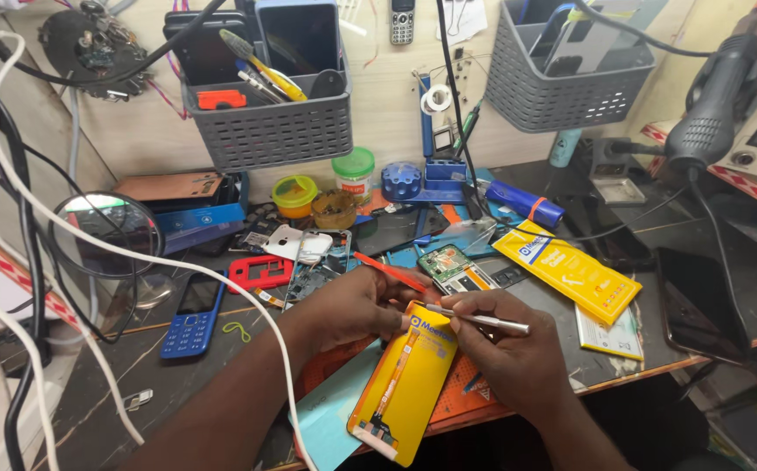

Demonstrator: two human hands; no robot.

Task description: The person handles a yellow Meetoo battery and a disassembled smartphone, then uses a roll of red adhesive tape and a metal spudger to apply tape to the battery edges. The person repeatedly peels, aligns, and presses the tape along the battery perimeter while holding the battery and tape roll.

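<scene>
We noted the cluttered dark workbench. Near its front edge lay a flat yellow plastic packet. Our left hand pinched the packet's top edge; our right hand gripped slim silver metal tweezers over that corner.

Both hands close together — left curled, right seemingly pinching.

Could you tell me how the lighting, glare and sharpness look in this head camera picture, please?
Head view: even, bright light with soft shadows; the yellow packet under the left hand is sharp; the metal tool in the right hand shows a bright highlight; the round magnifier at left reflects light; the white cable and frame edges curve from wide-angle distortion.
</scene>
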